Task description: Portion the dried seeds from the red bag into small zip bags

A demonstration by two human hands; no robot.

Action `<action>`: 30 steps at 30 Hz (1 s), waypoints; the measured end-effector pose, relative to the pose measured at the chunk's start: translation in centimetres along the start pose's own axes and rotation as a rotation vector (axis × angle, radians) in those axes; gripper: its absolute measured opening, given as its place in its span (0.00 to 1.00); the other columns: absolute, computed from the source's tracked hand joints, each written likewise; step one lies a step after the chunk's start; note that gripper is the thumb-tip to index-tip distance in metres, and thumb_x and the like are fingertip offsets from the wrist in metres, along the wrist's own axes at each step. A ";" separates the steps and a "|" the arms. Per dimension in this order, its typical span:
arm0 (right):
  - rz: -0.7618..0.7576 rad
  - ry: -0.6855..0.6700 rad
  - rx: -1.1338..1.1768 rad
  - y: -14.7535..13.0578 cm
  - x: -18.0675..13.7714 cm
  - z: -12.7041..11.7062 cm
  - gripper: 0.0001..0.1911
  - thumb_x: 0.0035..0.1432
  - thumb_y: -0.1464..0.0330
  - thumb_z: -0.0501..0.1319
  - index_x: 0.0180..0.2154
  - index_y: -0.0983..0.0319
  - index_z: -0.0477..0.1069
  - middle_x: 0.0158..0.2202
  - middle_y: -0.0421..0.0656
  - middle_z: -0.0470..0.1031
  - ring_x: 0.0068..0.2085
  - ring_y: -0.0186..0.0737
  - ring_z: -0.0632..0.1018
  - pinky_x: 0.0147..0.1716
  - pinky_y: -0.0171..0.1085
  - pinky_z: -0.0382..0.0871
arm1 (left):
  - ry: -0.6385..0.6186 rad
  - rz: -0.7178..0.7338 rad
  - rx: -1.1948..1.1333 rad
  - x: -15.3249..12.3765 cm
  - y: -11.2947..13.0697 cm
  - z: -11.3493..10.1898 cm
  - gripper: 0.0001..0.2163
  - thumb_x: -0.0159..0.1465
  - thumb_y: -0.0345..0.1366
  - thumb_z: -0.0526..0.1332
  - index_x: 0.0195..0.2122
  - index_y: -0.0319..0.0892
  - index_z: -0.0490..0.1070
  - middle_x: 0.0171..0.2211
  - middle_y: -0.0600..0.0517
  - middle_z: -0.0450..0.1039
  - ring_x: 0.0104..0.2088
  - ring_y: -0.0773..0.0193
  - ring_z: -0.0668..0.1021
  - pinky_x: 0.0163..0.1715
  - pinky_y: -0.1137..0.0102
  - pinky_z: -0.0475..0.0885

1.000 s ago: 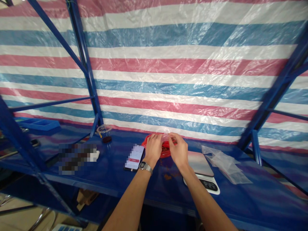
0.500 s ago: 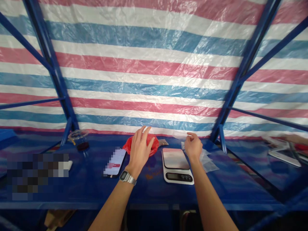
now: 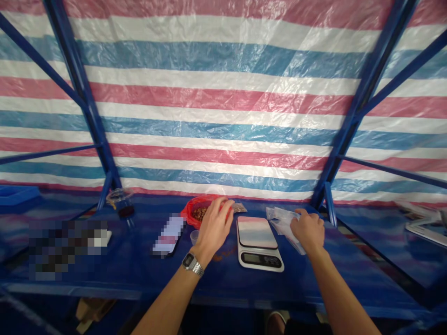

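My left hand (image 3: pixel 216 229) hovers over the near right edge of a red plastic bag (image 3: pixel 188 214), its fingers stretched out and holding nothing. Small brown pieces, perhaps nuts, lie in the bag's open top. A small clear cup (image 3: pixel 194 237) stands beside my left wrist, partly hidden by it. My right hand (image 3: pixel 309 229) is at a loose pile of clear plastic bags (image 3: pixel 284 223), fingers curled down onto them; its fingertips are partly hidden. Between my hands lies a white digital scale (image 3: pixel 261 261) with a bare metal plate. Behind it rests a small filled packet (image 3: pixel 239 207).
A phone (image 3: pixel 169 237) lies left of my left hand. Farther left stands a clear cup with dark liquid (image 3: pixel 125 209). A blue tray (image 3: pixel 17 195) is at the far left. Blue metal posts (image 3: pixel 84 97) frame a striped tarp (image 3: pixel 223 111) behind the blue table (image 3: pixel 223 286).
My right hand has moved right and toward me, onto the clear bags. My left hand has shifted right, uncovering the bag's brown contents and the small cup. The view has shifted slightly.
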State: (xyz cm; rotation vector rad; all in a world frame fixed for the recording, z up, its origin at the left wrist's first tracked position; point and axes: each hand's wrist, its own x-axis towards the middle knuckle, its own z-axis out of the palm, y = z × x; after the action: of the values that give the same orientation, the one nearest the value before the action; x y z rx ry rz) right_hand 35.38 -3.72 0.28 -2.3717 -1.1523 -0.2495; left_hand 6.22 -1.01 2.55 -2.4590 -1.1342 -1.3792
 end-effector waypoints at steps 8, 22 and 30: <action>-0.372 0.003 0.148 -4.5 -1.3 2.2 0.18 0.66 0.69 0.55 0.51 0.59 0.79 0.49 0.53 0.78 0.51 0.55 0.74 0.53 0.48 0.65 | -0.216 0.139 -0.074 -1.3 1.3 0.9 0.13 0.70 0.26 0.53 0.48 0.44 0.75 0.44 0.47 0.76 0.45 0.57 0.80 0.50 0.62 0.77; -0.652 -0.390 0.094 -14.0 -3.2 6.5 0.18 0.71 0.65 0.52 0.45 0.56 0.82 0.56 0.49 0.78 0.65 0.61 0.68 0.63 0.67 0.50 | -0.314 0.176 -0.101 -2.4 0.7 -1.6 0.13 0.69 0.27 0.54 0.45 0.44 0.77 0.41 0.48 0.79 0.42 0.59 0.81 0.46 0.66 0.75; -0.525 -0.325 0.218 -13.5 -2.1 5.6 0.23 0.74 0.61 0.48 0.47 0.59 0.81 0.54 0.52 0.80 0.62 0.57 0.72 0.64 0.61 0.57 | -0.116 -0.123 -0.153 -1.7 -2.6 -4.0 0.13 0.69 0.27 0.53 0.41 0.48 0.77 0.41 0.51 0.78 0.41 0.61 0.81 0.44 0.67 0.74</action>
State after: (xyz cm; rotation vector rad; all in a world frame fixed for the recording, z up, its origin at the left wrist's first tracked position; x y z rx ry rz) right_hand 23.29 4.78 -0.64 -1.9279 -1.8461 0.0946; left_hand 1.26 -1.71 2.92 -2.6471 -1.2689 -1.4216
